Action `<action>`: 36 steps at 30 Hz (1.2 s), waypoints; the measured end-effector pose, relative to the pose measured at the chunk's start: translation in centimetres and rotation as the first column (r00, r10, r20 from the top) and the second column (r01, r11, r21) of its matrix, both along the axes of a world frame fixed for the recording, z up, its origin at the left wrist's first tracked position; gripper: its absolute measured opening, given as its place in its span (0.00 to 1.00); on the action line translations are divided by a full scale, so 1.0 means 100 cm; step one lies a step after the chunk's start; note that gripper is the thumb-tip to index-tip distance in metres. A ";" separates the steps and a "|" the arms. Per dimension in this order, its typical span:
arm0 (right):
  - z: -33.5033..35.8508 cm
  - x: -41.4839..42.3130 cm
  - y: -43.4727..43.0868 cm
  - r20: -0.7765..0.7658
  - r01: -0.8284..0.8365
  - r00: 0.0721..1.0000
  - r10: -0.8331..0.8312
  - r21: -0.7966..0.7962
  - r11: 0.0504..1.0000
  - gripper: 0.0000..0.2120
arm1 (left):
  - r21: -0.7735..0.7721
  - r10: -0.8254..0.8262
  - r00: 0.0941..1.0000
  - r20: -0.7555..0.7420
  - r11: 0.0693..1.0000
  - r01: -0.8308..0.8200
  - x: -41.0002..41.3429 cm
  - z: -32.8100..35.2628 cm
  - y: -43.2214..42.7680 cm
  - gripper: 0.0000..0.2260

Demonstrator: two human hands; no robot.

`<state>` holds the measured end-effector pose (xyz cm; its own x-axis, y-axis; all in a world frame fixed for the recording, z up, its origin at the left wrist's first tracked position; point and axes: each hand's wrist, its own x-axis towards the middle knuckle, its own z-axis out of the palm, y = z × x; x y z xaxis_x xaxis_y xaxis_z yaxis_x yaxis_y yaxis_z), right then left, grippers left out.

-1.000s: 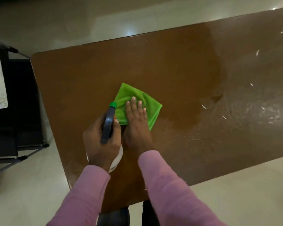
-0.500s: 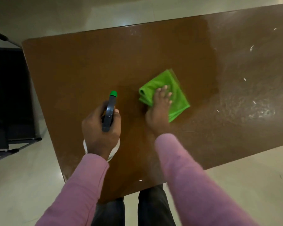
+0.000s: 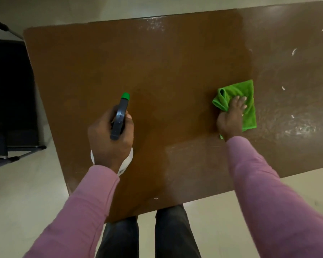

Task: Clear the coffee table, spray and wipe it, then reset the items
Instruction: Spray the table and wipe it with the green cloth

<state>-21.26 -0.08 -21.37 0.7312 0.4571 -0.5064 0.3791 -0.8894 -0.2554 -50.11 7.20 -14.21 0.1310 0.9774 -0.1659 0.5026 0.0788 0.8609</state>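
The brown coffee table (image 3: 157,62) fills the view, bare of items. My left hand (image 3: 110,138) grips a spray bottle (image 3: 120,116) with a dark trigger head and green nozzle, held upright over the table's near left part; its white body shows below my wrist. My right hand (image 3: 230,118) presses flat, fingers straight, on a folded green cloth (image 3: 247,107) at the table's middle right. Left of the cloth the surface looks dark and clean; to its right it is dull with streaks and white specks (image 3: 294,51).
A black metal-framed piece of furniture (image 3: 9,101) stands on the pale floor left of the table. My dark-trousered legs (image 3: 149,235) are against the table's near edge. Pale tiled floor (image 3: 296,183) surrounds the table.
My right hand has slid the green cloth to the right across the table, from beside the bottle to the edge of the dull area. The left hand with the bottle has stayed put.
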 end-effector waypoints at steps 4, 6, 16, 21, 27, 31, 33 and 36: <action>0.005 -0.091 0.017 0.026 0.004 1.000 -0.003 -0.018 1.000 0.35 | 0.044 0.024 0.999 -0.039 0.999 -0.023 0.000 -0.001 -0.001 0.03; 0.009 -0.162 0.018 -0.077 -0.193 0.977 0.197 0.058 0.979 0.37 | 0.081 0.036 0.996 -0.085 0.996 -0.029 0.001 -0.003 -0.001 0.03; 0.002 -0.078 0.003 0.027 -0.355 0.935 0.355 0.036 0.934 0.37 | 0.015 0.285 0.956 -0.074 0.958 -0.285 0.009 0.009 -0.026 0.02; 0.007 0.000 0.015 -0.046 -0.443 0.896 0.442 0.006 0.897 0.33 | 0.015 0.468 0.884 0.018 0.884 -0.468 0.020 0.024 -0.073 0.01; 0.008 0.010 0.012 -0.088 -0.565 0.824 0.560 -0.034 0.825 0.31 | -0.092 0.691 0.721 0.057 0.722 -0.685 0.061 0.029 -0.151 0.02; 0.011 0.016 0.016 -0.108 -0.601 0.799 0.592 -0.085 0.795 0.29 | -0.231 0.828 0.560 0.029 0.550 -0.802 0.096 0.025 -0.198 0.04; 0.008 0.017 0.015 -0.086 -0.627 0.779 0.621 -0.104 0.772 0.28 | -0.252 0.867 0.498 0.015 0.485 -0.837 0.112 0.021 -0.221 0.03; 0.005 0.019 0.011 -0.023 -0.676 0.735 0.678 -0.111 0.729 0.28 | -0.272 0.932 0.362 0.014 0.352 -0.896 0.131 0.015 -0.247 0.04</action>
<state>-19.39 1.06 -20.84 0.2578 0.7795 -0.5709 0.8944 -0.4161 -0.1641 -37.04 -17.49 -12.75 -0.7851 0.4520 -0.4235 -0.1107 0.5703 0.8139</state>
